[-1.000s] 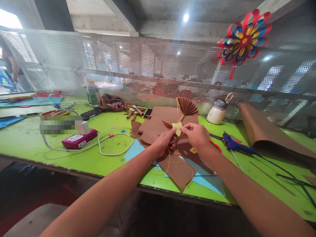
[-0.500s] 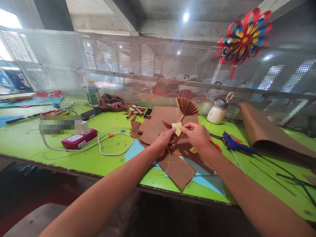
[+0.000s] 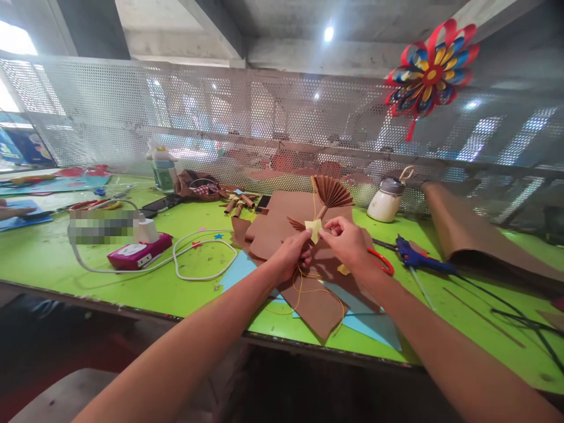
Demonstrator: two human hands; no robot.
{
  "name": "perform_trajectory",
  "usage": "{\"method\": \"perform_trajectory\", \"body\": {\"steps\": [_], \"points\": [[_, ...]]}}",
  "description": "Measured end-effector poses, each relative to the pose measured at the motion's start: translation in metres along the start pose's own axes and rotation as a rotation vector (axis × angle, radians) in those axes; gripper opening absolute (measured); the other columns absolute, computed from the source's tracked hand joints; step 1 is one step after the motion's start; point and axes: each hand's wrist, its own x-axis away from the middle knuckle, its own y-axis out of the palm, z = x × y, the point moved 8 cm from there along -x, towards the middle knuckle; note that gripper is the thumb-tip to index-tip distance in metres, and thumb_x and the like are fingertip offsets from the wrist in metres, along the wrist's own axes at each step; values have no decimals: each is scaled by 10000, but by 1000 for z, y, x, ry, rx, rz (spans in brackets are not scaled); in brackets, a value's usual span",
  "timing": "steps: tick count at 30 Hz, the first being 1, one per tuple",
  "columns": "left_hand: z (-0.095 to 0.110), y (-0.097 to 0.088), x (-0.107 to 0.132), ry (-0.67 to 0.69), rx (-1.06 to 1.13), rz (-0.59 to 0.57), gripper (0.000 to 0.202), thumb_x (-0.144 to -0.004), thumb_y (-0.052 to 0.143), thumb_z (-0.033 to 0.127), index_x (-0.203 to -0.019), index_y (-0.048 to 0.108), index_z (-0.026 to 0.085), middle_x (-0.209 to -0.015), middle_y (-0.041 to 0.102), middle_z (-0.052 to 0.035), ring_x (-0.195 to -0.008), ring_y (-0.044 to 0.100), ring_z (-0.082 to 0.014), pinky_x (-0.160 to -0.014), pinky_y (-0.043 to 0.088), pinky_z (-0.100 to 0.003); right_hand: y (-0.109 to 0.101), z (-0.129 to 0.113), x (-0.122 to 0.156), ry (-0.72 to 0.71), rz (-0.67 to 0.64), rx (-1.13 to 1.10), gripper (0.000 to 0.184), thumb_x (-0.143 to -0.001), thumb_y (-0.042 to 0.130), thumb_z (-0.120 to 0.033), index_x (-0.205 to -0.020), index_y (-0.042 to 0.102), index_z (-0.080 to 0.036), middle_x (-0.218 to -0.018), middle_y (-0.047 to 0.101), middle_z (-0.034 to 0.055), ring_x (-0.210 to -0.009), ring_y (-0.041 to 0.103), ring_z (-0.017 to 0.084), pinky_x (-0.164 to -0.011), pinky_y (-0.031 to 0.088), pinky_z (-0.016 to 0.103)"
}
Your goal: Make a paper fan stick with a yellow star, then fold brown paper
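Observation:
Both my hands meet over the green table (image 3: 39, 258), pinching a small yellow paper star (image 3: 314, 229). My left hand (image 3: 288, 255) grips it from below left, my right hand (image 3: 349, 242) from the right. A brown pleated paper fan (image 3: 331, 192) rises just behind the star, and a smaller brown pleated piece (image 3: 296, 224) sticks out to its left. Thin yellow string (image 3: 304, 286) hangs from my hands onto brown paper sheets (image 3: 315, 302) lying on blue sheets (image 3: 374, 326).
A blue glue gun (image 3: 418, 260) and red-handled scissors (image 3: 381, 260) lie right of my hands. A white jar (image 3: 386, 200) and a brown paper roll (image 3: 467, 232) stand further right. A pink device (image 3: 141, 251) with white cable lies left. Another person's hand (image 3: 13, 210) shows at the far left edge.
My hands and the star have barely shifted; the view has turned slightly. Another person's hand has appeared at the far left edge of the table.

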Motion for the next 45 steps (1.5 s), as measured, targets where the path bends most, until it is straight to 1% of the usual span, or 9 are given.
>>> {"method": "perform_trajectory", "body": {"steps": [5,18,21,25,29,33,36,39,45], "points": [[2,1,1,4,0,-11,345,-790,515,497,-691,431,178,-472,299,79,-380,336,-61,-412,270,-180,-2,-8,2,-46,8,24,169,-685,592,-346,-717,571,-181,-520,450,-50,-494,431,113,-518,330,236],[4,3,1,32,-1,-31,353,-795,515,486,-662,390,183,-468,299,80,-373,322,-56,-401,265,-172,-1,-16,9,-206,51,118,89,-714,577,-255,-670,540,-188,-603,484,-27,-546,441,116,-543,316,242],[3,3,1,23,5,-42,354,-795,513,491,-667,399,182,-468,310,76,-379,346,-60,-405,273,-172,-3,-20,10,-221,59,120,100,-718,575,-259,-660,533,-188,-601,481,-27,-547,438,117,-541,313,242],[3,2,2,6,31,-12,352,-795,510,492,-664,411,180,-462,316,72,-380,352,-63,-410,285,-175,-7,-23,9,-221,73,104,89,-714,584,-259,-674,549,-187,-590,472,-28,-545,440,121,-542,327,243],[5,3,5,-8,82,11,349,-788,514,488,-656,407,183,-464,324,68,-382,357,-69,-412,296,-182,-8,-28,12,-277,68,64,53,-724,569,-212,-744,608,-181,-653,510,-4,-592,482,135,-578,376,250],[6,5,5,-13,104,4,357,-788,504,508,-664,421,183,-467,322,68,-387,366,-74,-411,297,-184,-2,-30,17,-317,19,32,213,-770,521,-156,-928,660,-189,-762,542,27,-634,517,141,-610,413,250],[6,4,4,-1,90,-8,374,-786,493,535,-683,450,179,-468,327,66,-397,385,-79,-417,307,-185,3,-33,23,-349,-18,73,288,-798,497,-137,-1024,659,-210,-763,525,32,-658,524,151,-610,413,248],[6,3,2,13,68,-33,397,-778,499,555,-669,443,177,-466,340,64,-394,378,-75,-422,319,-187,4,-38,28,-392,-22,131,298,-830,474,-149,-1062,650,-214,-758,509,39,-682,522,163,-623,410,255],[8,1,1,76,75,-29,402,-759,544,544,-656,400,182,-483,321,75,-403,357,-65,-421,318,-178,5,-50,37,-466,-23,264,307,-873,410,-158,-1103,611,-188,-790,511,62,-738,507,187,-663,398,281]]}}
